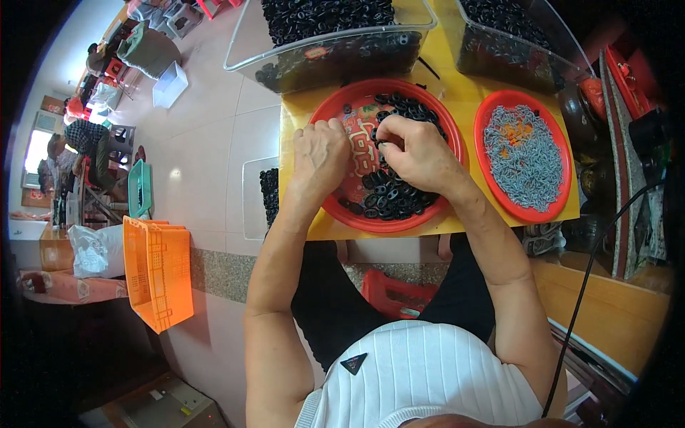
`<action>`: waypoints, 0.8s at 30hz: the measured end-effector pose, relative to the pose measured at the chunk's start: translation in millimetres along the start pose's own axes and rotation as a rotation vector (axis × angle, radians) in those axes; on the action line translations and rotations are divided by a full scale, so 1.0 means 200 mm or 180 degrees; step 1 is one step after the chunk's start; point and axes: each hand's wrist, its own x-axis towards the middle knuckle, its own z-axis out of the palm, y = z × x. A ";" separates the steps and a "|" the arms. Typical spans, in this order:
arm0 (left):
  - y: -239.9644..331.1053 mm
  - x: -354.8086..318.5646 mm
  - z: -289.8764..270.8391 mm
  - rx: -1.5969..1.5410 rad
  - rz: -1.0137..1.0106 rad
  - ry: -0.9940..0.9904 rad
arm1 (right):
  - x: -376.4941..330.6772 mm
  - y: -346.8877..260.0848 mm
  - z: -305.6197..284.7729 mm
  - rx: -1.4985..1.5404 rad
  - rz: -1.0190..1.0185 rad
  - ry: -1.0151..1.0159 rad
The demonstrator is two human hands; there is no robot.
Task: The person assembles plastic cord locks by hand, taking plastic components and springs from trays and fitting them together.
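Observation:
A red round tray (335, 107) lies on a small yellow table (300, 114) and holds a heap of small black rings (392, 196). My left hand (322, 153) rests curled over the tray's left part, its fingertips down on the red surface. My right hand (417, 153) hovers over the tray's middle, fingers bent and pinching among the black rings; what sits between the fingertips is too small to tell. The two hands nearly touch.
A second red tray (564, 207) of small grey metal pieces stands to the right. Two clear bins (335, 53) (510, 53) of black rings stand behind. An orange crate (153, 271) sits on the floor left, a red stool (396, 292) under the table. People sit far left.

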 end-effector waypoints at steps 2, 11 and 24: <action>-0.02 0.01 0.00 -0.0203 -0.0094 0.0075 | 0.00 0.01 0.00 -0.0004 -0.0115 0.0028; -0.07 0.02 -0.05 -0.2323 -0.0541 0.0789 | 0.01 0.01 -0.01 -0.0006 0.0017 -0.0088; -0.11 -0.01 -0.06 -0.1433 0.0001 0.0580 | 0.03 0.03 -0.02 0.0697 0.0354 0.0171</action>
